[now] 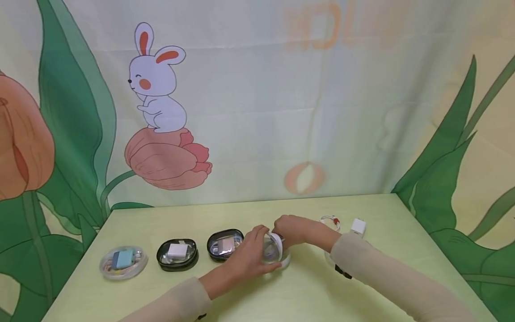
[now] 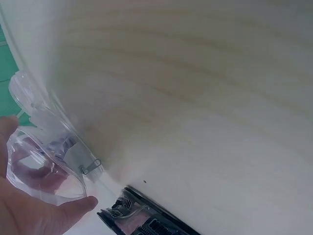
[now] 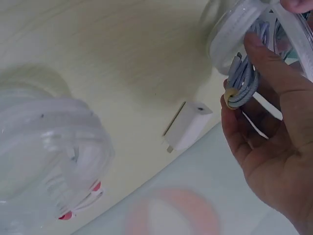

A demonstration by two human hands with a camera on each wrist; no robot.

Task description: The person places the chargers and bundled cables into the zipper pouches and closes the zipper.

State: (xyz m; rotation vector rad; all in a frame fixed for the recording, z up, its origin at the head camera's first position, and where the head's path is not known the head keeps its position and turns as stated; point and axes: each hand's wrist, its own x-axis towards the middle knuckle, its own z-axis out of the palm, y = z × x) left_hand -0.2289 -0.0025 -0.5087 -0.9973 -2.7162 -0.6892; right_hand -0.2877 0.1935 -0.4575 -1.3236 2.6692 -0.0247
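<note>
My left hand grips a clear round zip case with a white rim, held open and tilted. The left wrist view shows the thumb along the see-through wall of the case, near its zipper pull. Reaching in from the right, my right hand is at the mouth of the case. A coiled grey-blue braided cable with a yellowish tie sits between its thumb and fingers, partly inside the rim. Its far end is hidden in the case.
Left of the hands lie two black-edged clear cases and a clear round case with a blue charger. On the right are a white charger, a red-and-white cable and another clear case, mostly behind the right forearm in the head view.
</note>
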